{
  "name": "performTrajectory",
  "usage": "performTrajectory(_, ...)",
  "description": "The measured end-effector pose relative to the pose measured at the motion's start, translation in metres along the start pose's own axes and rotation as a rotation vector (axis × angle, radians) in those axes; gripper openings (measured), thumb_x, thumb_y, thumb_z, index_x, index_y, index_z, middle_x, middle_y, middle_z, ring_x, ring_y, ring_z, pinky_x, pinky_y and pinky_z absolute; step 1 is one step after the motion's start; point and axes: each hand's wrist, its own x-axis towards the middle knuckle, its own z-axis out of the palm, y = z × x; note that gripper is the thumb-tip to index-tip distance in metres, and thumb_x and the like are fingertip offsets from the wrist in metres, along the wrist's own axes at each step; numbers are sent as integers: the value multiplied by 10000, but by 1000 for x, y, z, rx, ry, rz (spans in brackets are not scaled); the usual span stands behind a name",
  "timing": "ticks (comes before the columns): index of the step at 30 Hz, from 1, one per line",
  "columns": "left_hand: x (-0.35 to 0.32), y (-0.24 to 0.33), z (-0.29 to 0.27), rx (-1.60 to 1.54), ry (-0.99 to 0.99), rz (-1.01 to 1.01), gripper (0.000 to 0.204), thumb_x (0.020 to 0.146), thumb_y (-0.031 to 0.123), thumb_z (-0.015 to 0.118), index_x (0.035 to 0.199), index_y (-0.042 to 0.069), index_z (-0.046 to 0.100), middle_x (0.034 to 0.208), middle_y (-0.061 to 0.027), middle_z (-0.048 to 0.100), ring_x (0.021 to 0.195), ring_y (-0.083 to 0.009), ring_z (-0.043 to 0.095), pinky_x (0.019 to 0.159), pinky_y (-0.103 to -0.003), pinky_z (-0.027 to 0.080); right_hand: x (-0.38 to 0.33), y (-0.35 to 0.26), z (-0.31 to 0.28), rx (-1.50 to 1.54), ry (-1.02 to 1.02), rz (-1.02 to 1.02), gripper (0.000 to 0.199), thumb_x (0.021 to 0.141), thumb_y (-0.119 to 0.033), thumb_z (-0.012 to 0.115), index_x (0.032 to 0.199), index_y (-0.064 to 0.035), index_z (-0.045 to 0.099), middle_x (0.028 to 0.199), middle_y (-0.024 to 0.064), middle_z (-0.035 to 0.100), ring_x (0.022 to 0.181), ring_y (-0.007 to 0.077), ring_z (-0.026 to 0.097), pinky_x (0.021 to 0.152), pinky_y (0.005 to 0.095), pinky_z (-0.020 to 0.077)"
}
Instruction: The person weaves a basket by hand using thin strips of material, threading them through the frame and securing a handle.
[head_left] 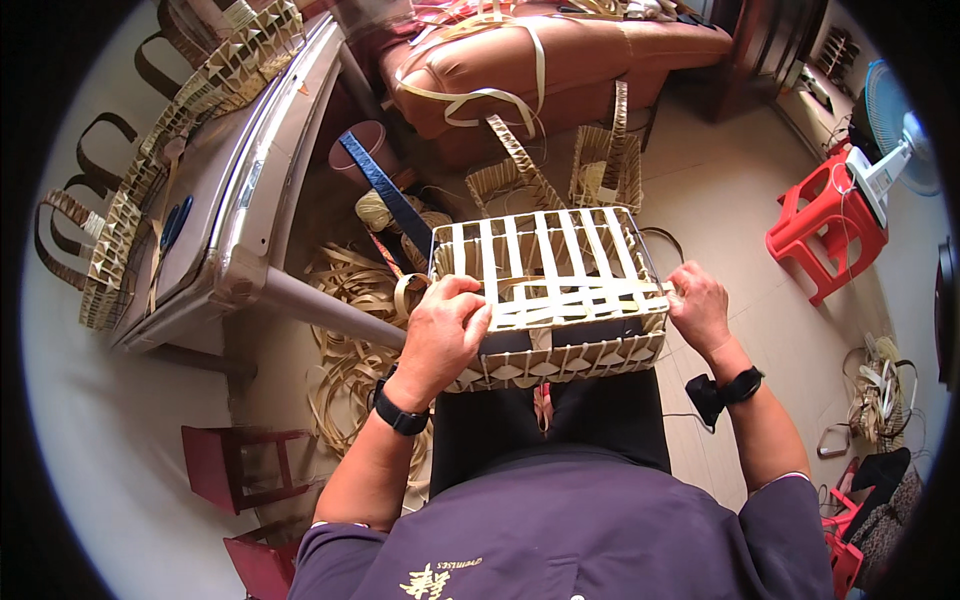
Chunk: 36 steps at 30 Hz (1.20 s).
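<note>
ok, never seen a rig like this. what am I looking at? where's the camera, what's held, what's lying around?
No machine here: just a person's bare left hand and right hand. The one picture comes from a wide fisheye camera on their head, looking down, so straight edges bend near the rim.

Over the lap sits a rectangular openwork basket of cream and tan strips. The right hand pinches near the right end of the cream flat strips running across it; the left is at their left end, though whether it pinches or presses is unclear.

A grey table at left carries woven baskets with dark handles. Loose tan flat strips lie heaped on the floor.
</note>
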Motion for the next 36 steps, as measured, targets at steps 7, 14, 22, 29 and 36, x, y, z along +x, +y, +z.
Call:
performTrajectory(7,-3,3,-9,-103,152,24,178,888,99,790,1041,12,768,1184,-156,720,1077,-323,702,928,-387,563,-8,23,26,1302,17,575,150,1039,-96,581,1114,-24,689,967,12,716,899,141,675,788,290,501)
performTrajectory(14,1,-17,-40,-180,465,-232,286,881,71,796,1157,20,739,1108,-85,711,903,-178,671,811,-306,562,-8,52,11,1322,19,445,198,1018,-9,544,1175,-98,627,910,-17,625,751,90,549,639,227,423)
performTrajectory(22,-17,-69,-25,-830,10,-370,342,1057,82,626,1391,9,621,1276,-65,706,1180,-132,643,1082,-305,497,-9,88,14,959,65,454,170,1110,-178,573,1184,-57,667,949,23,670,806,154,641,706,295,544)
performTrajectory(29,-8,-70,-33,-326,-106,-42,370,906,-71,629,1216,97,740,1412,-85,594,1328,-207,559,1122,-346,451,2,72,17,1706,-101,314,269,1141,-219,516,1316,-39,613,983,23,650,913,108,608,841,234,523)
performTrajectory(36,7,-58,-30,129,324,341,102,927,-9,641,980,57,583,1063,-113,710,1041,-321,666,928,-413,531,-11,134,27,788,220,465,272,1119,-281,583,1205,-35,660,934,2,677,728,66,562,646,196,444)
